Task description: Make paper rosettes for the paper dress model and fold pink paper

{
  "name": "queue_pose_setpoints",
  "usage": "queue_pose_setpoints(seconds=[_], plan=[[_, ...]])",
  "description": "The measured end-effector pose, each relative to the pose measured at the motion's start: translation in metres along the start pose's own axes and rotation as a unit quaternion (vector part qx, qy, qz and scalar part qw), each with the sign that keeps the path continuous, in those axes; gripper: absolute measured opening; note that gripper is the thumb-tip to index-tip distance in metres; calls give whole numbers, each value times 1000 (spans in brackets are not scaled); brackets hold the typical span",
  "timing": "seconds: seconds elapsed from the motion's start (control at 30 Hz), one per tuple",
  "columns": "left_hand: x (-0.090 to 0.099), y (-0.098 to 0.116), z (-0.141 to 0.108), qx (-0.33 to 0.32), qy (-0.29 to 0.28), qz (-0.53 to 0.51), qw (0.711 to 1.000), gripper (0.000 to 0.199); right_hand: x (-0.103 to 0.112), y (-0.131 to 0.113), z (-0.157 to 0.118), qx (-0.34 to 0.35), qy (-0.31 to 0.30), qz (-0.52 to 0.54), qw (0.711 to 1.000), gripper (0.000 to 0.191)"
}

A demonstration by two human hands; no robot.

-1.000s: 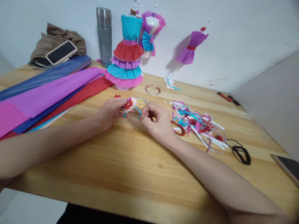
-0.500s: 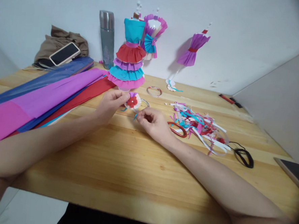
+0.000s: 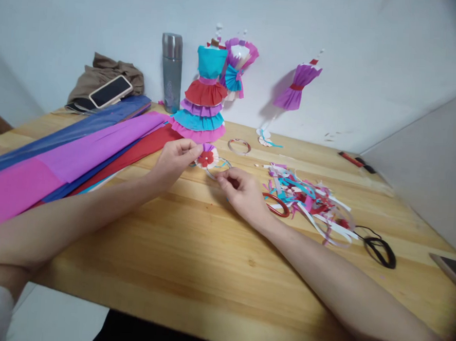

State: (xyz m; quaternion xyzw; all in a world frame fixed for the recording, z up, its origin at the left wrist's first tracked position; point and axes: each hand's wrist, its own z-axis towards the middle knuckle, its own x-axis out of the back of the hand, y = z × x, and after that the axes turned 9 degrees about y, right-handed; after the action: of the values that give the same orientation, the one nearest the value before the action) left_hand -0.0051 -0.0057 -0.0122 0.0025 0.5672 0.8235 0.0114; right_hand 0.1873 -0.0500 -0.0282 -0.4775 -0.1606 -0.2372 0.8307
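My left hand (image 3: 176,159) pinches a round pleated paper rosette (image 3: 206,158) between thumb and fingertips. It is cream and purple with a red flower and a small white bead at its middle. A thin pale ring (image 3: 211,174) joins or sits behind the rosette, with a narrow blue strip (image 3: 224,163) along it. How they are fastened is hidden. My right hand (image 3: 242,192) has its thumb and forefinger pressed together on the ring's near edge. Both hands are just above the wooden table (image 3: 192,250).
Dolls in paper dresses (image 3: 207,94) stand along the wall beside a bottle (image 3: 172,74). Crepe paper (image 3: 91,139) lies left, near a phone (image 3: 111,91). On the right are paper scraps (image 3: 300,190), a red ring (image 3: 276,205), a black cord (image 3: 379,252) and a dark-screened device (image 3: 453,272).
The view has shifted, so things sit slightly lower and further right. The blue tail that hung at my right fingertips no longer shows there. Both hands stay pinched.
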Motion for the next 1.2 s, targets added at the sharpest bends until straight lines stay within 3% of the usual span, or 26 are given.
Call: queue_pose_setpoints(seconds=[0.1,0.17,0.43,0.57,0.63,0.97,1.2], plan=[[3,10,-1,-48,-24,56,997,25,9,-2,8,15,98,20,995,17],[3,15,0,-64,-25,69,995,24,13,-3,13,24,115,56,991,21],[0,20,13,35,24,-20,999,27,3,-11,27,13,-18,160,987,51],[1,20,22,65,44,-50,996,31,-7,-19,35,-89,-66,189,976,28],[0,19,27,88,50,-78,992,35,-13,-22,38,-130,-72,183,972,25],[-21,33,40,196,69,-204,957,33,-40,-25,52,-199,-58,204,957,24],[-27,35,48,191,63,-199,959,33,-25,-15,55,-247,-75,201,945,11]])
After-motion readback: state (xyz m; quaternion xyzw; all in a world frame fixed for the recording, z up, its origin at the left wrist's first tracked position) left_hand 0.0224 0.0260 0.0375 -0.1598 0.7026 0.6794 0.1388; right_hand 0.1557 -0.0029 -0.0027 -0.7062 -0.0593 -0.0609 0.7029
